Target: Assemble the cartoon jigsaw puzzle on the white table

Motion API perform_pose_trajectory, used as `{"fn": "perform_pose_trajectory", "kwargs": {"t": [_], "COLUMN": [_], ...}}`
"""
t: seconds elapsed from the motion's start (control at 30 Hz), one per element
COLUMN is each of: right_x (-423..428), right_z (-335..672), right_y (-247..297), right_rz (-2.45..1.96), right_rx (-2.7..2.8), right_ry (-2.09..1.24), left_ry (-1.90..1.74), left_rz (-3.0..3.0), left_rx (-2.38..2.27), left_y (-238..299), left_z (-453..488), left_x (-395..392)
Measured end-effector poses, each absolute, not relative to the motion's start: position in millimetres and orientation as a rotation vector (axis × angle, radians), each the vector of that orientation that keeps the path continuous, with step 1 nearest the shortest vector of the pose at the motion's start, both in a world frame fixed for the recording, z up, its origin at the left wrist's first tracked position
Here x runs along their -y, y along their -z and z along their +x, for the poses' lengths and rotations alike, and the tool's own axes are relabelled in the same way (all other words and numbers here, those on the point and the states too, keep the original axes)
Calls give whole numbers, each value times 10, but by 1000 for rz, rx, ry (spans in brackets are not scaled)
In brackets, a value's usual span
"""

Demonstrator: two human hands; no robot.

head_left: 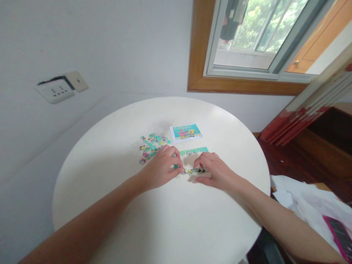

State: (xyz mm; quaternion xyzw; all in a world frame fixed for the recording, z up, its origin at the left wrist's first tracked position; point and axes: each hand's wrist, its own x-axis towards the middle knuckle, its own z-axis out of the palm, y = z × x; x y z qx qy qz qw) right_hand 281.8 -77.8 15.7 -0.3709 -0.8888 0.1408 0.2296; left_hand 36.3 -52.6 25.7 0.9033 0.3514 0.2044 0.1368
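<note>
A partly assembled jigsaw puzzle [194, 151] lies on the white round table [176, 220], with a teal strip along its far side and a bare middle. Along its near side runs a row of small jigsaw pieces [189, 171]. At the left end of this row, my left hand [166, 165] is closed, thumb and forefinger pinched on a puzzle piece that is mostly hidden. My right hand [213, 169] rests at the right end, thumb and fingers apart around the row. Beyond my left hand spreads a heap of loose jigsaw pieces [151, 145] in teal, pink and yellow.
Behind the puzzle lies a picture card [187, 132] with two cartoon figures. A wall with a socket [56, 90] is at the left, a wood-framed window [247, 82] at the back right. White plastic bags [299, 201] and a pink-edged phone [339, 234] lie at lower right.
</note>
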Motion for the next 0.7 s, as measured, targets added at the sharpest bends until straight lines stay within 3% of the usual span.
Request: {"fn": "perform_pose_trajectory", "kwargs": {"t": [0.7], "right_x": [777], "right_z": [2820], "right_y": [-146], "right_rz": [-997], "right_rx": [2579], "right_ry": [-349], "left_ry": [-548], "left_rz": [2710], "left_rx": [-1043], "left_y": [-152], "left_z": [422], "left_x": [510]}}
